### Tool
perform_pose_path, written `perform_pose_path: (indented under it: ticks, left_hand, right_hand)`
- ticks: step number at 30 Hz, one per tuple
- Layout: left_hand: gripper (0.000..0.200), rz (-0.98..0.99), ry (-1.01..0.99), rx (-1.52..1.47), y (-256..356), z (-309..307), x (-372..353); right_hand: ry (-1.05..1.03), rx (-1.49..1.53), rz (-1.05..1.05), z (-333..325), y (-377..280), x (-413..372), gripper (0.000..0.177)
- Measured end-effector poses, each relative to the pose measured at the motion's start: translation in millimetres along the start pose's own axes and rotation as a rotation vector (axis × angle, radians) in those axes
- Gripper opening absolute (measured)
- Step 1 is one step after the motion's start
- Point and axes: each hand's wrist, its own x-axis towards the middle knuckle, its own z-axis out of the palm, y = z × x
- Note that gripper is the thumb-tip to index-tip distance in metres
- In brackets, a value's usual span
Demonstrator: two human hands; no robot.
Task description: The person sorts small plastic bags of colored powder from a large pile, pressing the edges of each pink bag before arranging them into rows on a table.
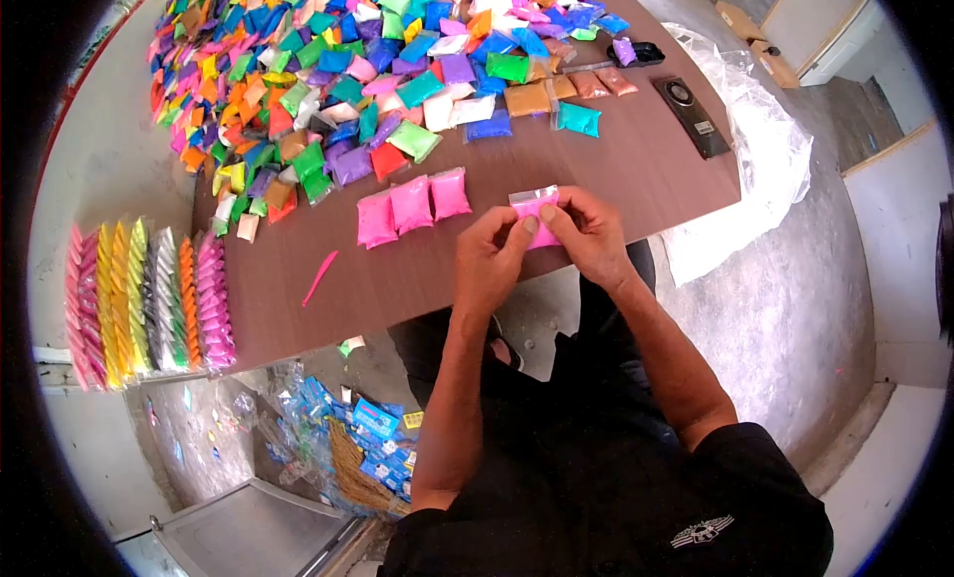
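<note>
Both hands pinch a small clear bag with pink filling (543, 233) at the table's front edge, its top edge pointing away from me. My left hand (494, 247) grips its left side, thumb on the front. On its right side, my right hand (588, 233) does the same; the thumbs nearly meet. Three similar pink bags (410, 205) lie in a row to the left of my hands. A thin pink plastic tool (320, 277) rests farther left on the wood. The fingers behind the bag are hidden.
A large heap of colourful small bags (328, 90) covers the back left of the brown table (576, 164). Long twisted colourful packs (149, 299) line the left edge. A black device (690, 115) lies at right, near white plastic sheeting (745, 169). Blue packaging and a broom (350, 463) are below.
</note>
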Motion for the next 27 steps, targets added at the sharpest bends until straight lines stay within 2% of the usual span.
perform_pose_path:
  ticks: [6,12,17,21,27]
  left_hand:
    - [0.022,-0.014,-0.004,0.033,-2.4,-0.2,0.7]
    - [0.026,-0.045,-0.035,-0.001,16.0,4.7,-3.4]
    - [0.025,0.003,-0.022,-0.035,-8.1,2.2,1.2]
    - [0.023,-0.008,-0.019,-0.006,-4.3,0.2,0.9]
    - [0.023,-0.051,-0.019,-0.035,5.5,7.1,-2.8]
  right_hand:
    - [-0.021,0.003,0.031,-0.1,2.4,2.2,0.014]
    - [0.071,0.084,-0.017,1.1,10.0,2.4,0.014]
    - [-0.031,0.031,-0.001,2.4,-2.9,3.3,0.016]
    - [-0.047,0.007,0.01,0.3,1.7,3.4,0.016]
    - [0.063,0.066,-0.012,2.5,6.6,4.1,0.015]
